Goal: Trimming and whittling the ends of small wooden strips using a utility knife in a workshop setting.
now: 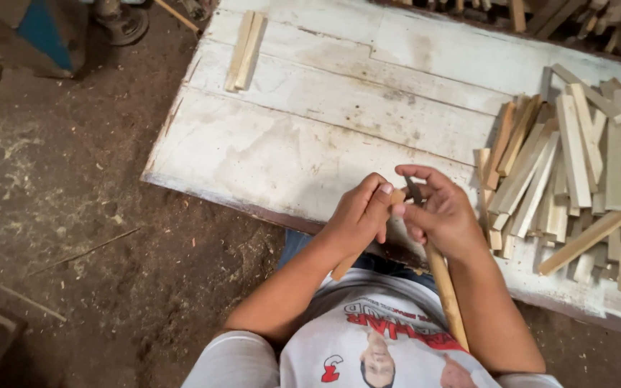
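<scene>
My left hand (357, 215) is closed around a short pale wooden strip (342, 269); its lower end sticks out below my palm and its top end shows by my thumb. My right hand (445, 214) touches it from the right. It grips a long round wooden handle (445, 291) that runs down toward my chest. A small dark thin piece (412, 190) sits between that hand's fingertips; I cannot tell what it is. Both hands hover over the near edge of a worn white wooden board (289, 144).
A loose pile of several cut wooden strips (576, 165) lies on the board's right side. Two strips (244, 50) lie side by side at the far left of the board. To the left are a dirt floor with sawdust (73, 201) and a blue object (44, 32).
</scene>
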